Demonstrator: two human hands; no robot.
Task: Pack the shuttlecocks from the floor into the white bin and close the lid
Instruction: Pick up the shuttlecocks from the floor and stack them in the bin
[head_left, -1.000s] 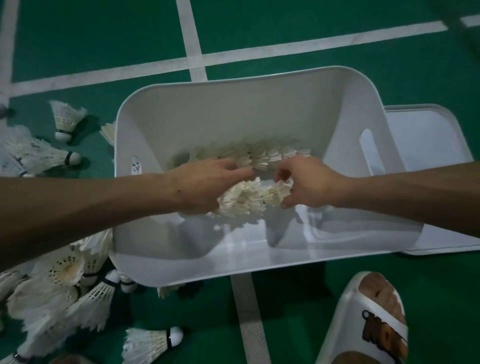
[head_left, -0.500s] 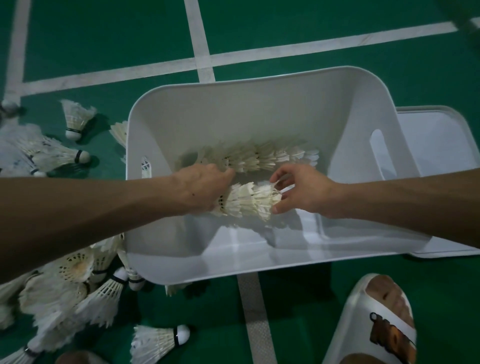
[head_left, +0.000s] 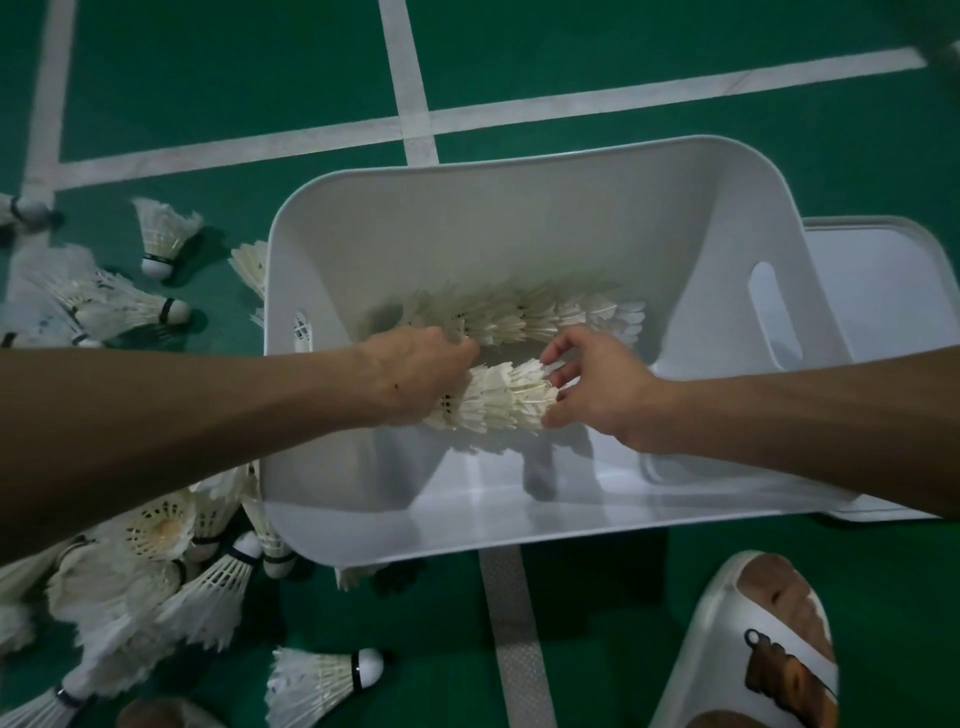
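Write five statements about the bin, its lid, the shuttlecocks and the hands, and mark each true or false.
1. The lid is closed on the white bin. False: it lies flat on the floor, at the bin's right side.
2. The left hand and the right hand hold opposite ends of the near stack of shuttlecocks. True.
3. A second stack lies in the bin, beyond the held one. True.
4. No shuttlecocks lie on the floor. False: loose shuttlecocks are scattered to the left of the bin.
5. The bin is full to the rim. False: much of its bottom is bare.
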